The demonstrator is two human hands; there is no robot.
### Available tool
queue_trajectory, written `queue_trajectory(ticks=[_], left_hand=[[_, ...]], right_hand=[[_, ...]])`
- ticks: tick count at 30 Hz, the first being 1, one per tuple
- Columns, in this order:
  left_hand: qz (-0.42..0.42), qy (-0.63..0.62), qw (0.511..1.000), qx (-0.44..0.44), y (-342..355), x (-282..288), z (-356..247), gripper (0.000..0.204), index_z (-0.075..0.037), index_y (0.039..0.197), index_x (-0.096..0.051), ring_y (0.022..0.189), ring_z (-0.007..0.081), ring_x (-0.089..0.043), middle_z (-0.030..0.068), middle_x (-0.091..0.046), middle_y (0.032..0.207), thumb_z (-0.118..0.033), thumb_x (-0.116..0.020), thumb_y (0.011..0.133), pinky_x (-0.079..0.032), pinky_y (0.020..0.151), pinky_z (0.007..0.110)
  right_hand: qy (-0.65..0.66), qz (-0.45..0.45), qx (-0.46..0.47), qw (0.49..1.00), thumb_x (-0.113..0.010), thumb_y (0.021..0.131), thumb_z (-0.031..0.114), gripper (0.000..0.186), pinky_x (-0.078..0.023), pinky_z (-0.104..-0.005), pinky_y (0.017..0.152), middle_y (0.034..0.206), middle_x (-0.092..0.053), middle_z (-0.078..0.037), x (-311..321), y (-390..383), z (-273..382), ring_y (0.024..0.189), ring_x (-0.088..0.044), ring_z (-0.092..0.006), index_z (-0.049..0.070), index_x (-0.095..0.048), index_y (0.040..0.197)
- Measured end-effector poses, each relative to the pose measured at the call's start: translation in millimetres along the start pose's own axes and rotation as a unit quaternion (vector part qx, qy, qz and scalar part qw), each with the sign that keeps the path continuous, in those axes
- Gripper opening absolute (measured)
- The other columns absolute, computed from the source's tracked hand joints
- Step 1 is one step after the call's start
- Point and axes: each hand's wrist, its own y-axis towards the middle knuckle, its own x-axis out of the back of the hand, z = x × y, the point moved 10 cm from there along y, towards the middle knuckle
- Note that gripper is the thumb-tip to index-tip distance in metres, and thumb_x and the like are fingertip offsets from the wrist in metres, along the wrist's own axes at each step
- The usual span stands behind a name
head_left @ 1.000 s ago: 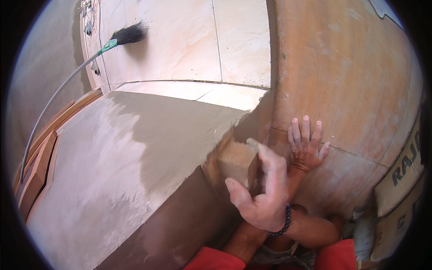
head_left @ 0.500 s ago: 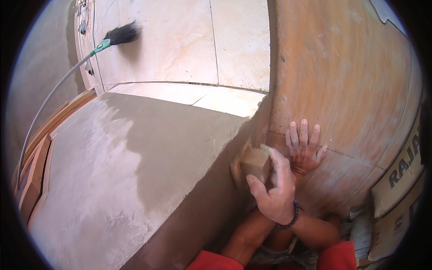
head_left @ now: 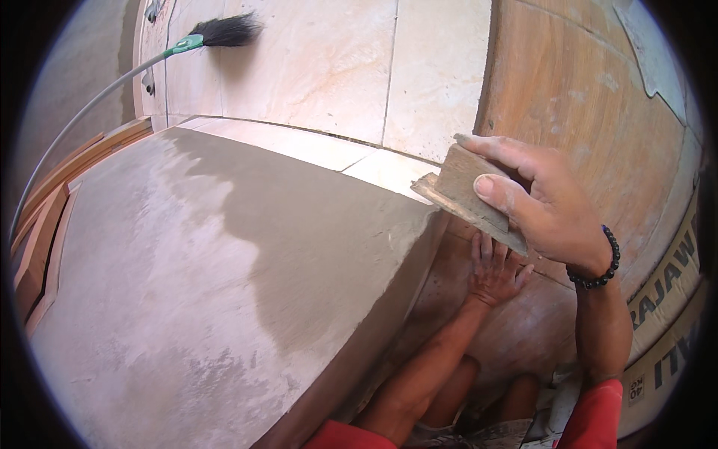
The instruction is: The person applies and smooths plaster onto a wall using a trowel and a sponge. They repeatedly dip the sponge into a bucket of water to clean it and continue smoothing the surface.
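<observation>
Slanting at the far right corner of the raised slab [head_left: 314, 247], a wooden float [head_left: 467, 196] sits in the grasp of the right hand [head_left: 550, 198]. The thumb presses the near side of its block handle [head_left: 458, 166] while a finger stretches along the far side, a clasp that probably lets the wrist set the board's angle and keeps the fingers off the flat face. The float's long axis runs from upper left, close to the pale tiles [head_left: 314, 60], to lower right, over the fingertips of the other hand. Its board shows nearly edge-on, the flat face seemingly turned down and leftward, toward the slab; whether it touches there I cannot tell.

Below that lower end, the left hand [head_left: 495, 280] grips nothing: it lies palm down with fingers spread on the tiled floor [head_left: 591, 142], likely to prop the crouching body as it leans forward. A dark beaded bracelet [head_left: 616, 258] circles the right wrist.

Farther out, the slab's grey coat looks darker on the side nearer the float. A black-bristled broom [head_left: 224, 31] lies at upper left, timber lengths [head_left: 45, 247] line the left, and printed sacks [head_left: 662, 310] rest at right.
</observation>
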Motion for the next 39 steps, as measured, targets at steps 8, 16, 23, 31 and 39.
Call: queue_trajectory(ticks=[8,16,23,31,39], left_hand=[[0.013,-0.058,0.998,0.020,-12.0,-15.9,11.3,0.069,-0.015,0.142,-0.044,0.133,0.0495,-0.030,0.0230,-0.034,0.142,-0.046,-0.064,0.083,-0.028,0.106,0.065],[0.003,-0.050,0.999,0.015,2.1,-4.2,-1.6,0.071,-0.014,0.143,-0.043,0.131,0.0481,-0.032,0.0231,-0.038,0.138,-0.047,-0.063,0.084,-0.028,0.106,0.065],[0.015,-0.051,0.997,0.051,7.6,17.4,22.2,0.074,-0.014,0.145,-0.041,0.130,0.0468,-0.033,0.0228,-0.043,0.136,-0.049,-0.062,0.084,-0.028,0.107,0.064],[-0.033,0.029,0.999,-0.009,12.4,25.2,1.6,0.071,-0.014,0.145,-0.042,0.133,0.0494,-0.031,0.0220,-0.038,0.144,-0.051,-0.058,0.086,-0.026,0.108,0.063],[-0.059,0.041,0.997,-0.013,19.1,31.6,-7.3,0.069,-0.014,0.144,-0.043,0.135,0.0493,-0.030,0.0220,-0.036,0.147,-0.050,-0.057,0.087,-0.025,0.109,0.063]], right_hand=[[0.021,0.024,0.126,0.992,-0.057,0.088,0.022,0.045,-0.051,-0.0357,0.076,0.096,-0.065,-0.028,-30.2,-2.3,49.3,0.082,-0.067,-0.0343,-0.011,-0.059,0.119],[0.066,0.156,0.229,0.959,-0.060,0.088,0.023,0.052,-0.054,-0.0354,0.075,0.097,-0.068,-0.025,-44.3,1.1,162.3,0.081,-0.069,-0.0308,-0.014,-0.053,0.123],[0.479,-0.077,0.079,0.871,-0.065,0.090,0.025,0.058,-0.054,-0.0321,0.085,0.113,-0.066,-0.017,22.8,-5.7,108.7,0.095,-0.067,-0.0215,-0.011,-0.047,0.133],[0.480,-0.263,-0.077,0.833,-0.065,0.089,0.008,0.061,-0.046,-0.0304,0.096,0.123,-0.056,-0.017,-48.2,-91.0,-59.1,0.110,-0.056,-0.0183,-0.012,-0.037,0.139],[0.423,-0.331,-0.090,0.839,-0.069,0.086,0.009,0.062,-0.043,-0.0334,0.099,0.126,-0.054,-0.019,-68.1,-93.1,-49.7,0.117,-0.054,-0.0226,-0.009,-0.037,0.136]])
